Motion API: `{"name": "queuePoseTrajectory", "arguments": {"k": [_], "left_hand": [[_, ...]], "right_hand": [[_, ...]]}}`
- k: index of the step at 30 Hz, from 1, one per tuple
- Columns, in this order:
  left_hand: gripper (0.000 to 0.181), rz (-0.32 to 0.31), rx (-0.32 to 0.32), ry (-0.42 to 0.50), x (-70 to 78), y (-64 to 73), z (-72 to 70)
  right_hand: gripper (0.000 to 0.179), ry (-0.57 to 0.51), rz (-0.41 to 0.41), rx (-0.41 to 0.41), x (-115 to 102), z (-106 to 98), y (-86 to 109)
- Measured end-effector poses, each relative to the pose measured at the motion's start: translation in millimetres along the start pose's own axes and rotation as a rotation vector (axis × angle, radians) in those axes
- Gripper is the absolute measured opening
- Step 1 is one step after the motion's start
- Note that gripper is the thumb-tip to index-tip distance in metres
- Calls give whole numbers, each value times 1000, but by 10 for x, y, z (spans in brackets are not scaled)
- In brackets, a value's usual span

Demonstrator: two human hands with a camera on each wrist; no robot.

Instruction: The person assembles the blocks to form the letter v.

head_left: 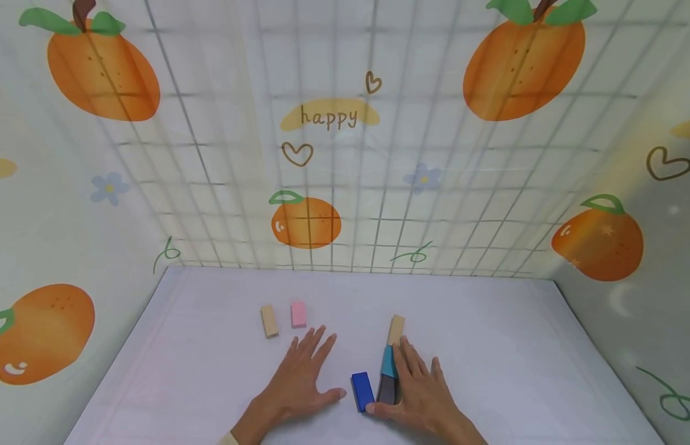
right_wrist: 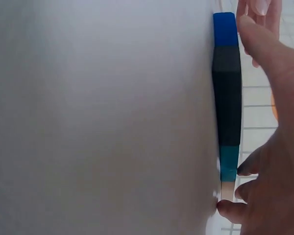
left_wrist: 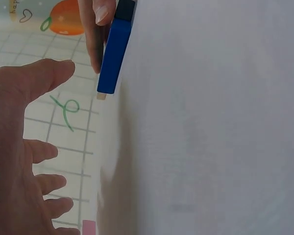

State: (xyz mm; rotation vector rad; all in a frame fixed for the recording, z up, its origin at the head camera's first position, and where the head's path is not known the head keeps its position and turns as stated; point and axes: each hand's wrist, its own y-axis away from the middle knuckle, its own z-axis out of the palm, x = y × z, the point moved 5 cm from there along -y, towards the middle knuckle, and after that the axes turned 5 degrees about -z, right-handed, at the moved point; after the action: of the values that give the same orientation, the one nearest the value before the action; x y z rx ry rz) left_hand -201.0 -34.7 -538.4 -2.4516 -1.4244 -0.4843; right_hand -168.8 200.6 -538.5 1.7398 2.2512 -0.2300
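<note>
My right hand (head_left: pixel 428 389) lies along a row of small blocks, fingers straight. Its index finger is beside the teal block (head_left: pixel 387 362), and its thumb tip is at the near corner of the blue block (head_left: pixel 363 392). A dark grey block (head_left: pixel 386 390), partly covered by the hand, sits between thumb and index finger. Beyond the teal one, a natural wood block (head_left: pixel 396 330) continues the row. The blue block is left of the grey one, slightly angled. My left hand (head_left: pixel 303 383) holds nothing, its fingers spread and its thumb pointing toward the blue block.
Past the left fingertips, a pink block (head_left: pixel 298 314) and another wood block (head_left: pixel 269 321) are on the white tabletop (head_left: pixel 211 296). A curtain (head_left: pixel 334 167) printed with oranges and a grid rises behind the table's back edge and along both sides.
</note>
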Motion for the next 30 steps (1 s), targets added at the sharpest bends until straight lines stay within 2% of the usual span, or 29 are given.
{"name": "queuePoseTrajectory", "arguments": {"k": [12, 22, 30], "left_hand": [[95, -21, 59, -16, -106, -31, -44], [93, -107, 14, 15, -206, -60, -81], [92, -124, 38, 21, -279, -99, -117]], "right_hand": [[137, -5, 24, -18, -19, 21, -10], [135, -4, 53, -28, -40, 6, -30], [133, 18, 59, -32, -59, -9, -80]]}}
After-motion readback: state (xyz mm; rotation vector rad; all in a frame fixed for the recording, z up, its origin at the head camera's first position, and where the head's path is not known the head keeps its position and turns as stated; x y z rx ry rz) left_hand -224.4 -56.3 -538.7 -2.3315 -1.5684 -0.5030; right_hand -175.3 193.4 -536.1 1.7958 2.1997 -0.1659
